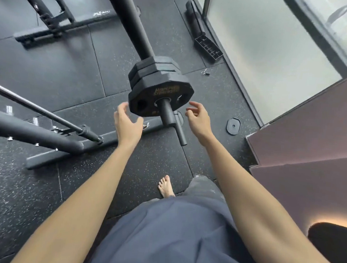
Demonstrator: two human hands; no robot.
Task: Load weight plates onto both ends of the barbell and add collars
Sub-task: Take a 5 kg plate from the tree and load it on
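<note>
- On the black, white-speckled rubber floor tiles (48, 76) of a gym room, a black metal rack frame (53, 142) stands at the left, its base rails lying flat on the tiles.
- The black steel barbell (170, 120) runs from the top of the view down towards the person, its near end raised above the floor.
- A stack of black, many-sided rubber weight plates (160, 97) sits on that near end, pressed face to face. The outer plate carries gold lettering, and bare sleeve sticks out past it.
- The left hand (127, 121) hovers just beside the outer plate's left edge, fingers loosely spread and holding nothing.
- The right hand (197, 116) hovers just right of the plate, apart from it, fingers relaxed and slightly curled, also empty.
- A small metal clip (206, 71) lies on the tiles beyond the plates, and a flat black oval disc (233, 125) lies to the right.
- A frosted glass panel (267, 55) lines the right side of the room, with a ribbed black plastic tray (208, 48) at its foot and a mauve wall (313, 132) nearer the person.
- One bare foot (165, 185) rests on the floor below the barbell's end.
</note>
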